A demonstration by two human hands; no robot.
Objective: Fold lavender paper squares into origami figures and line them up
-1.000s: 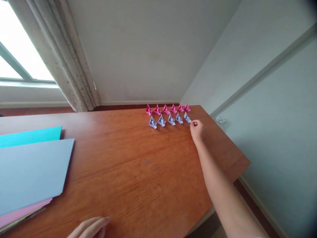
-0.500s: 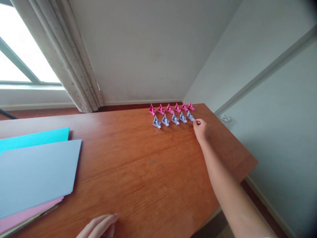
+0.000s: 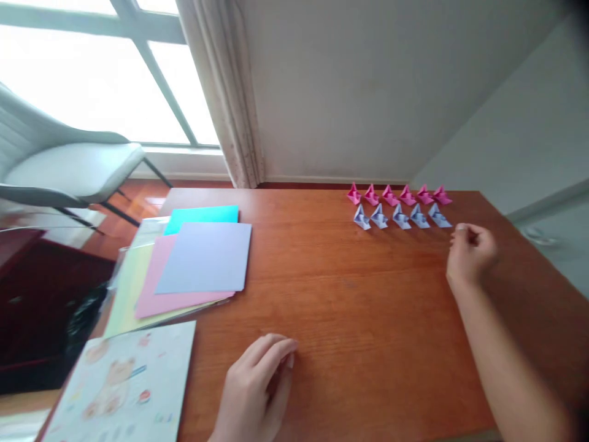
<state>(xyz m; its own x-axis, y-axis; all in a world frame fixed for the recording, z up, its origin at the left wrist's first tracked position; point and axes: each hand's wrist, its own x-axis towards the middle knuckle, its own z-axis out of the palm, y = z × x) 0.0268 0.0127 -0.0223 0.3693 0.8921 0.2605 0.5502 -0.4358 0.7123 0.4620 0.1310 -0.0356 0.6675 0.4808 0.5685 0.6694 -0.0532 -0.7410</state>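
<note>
Two rows of small folded paper boats stand at the far right of the wooden table: several pink boats behind, several pale blue boats in front. My right hand hovers just to the right of the blue row, a little short of it, fingers curled loosely with nothing in them. My left hand rests near the front edge of the table, fingers together and bent, holding nothing.
A stack of coloured paper sheets lies at the table's left, with a printed booklet in front of it. A grey chair stands by the window at left. White walls close off the back and right.
The view has swung left, showing the chair and more paper. My right hand has drawn back from the end blue boat toward me. My left hand now shows more fully.
</note>
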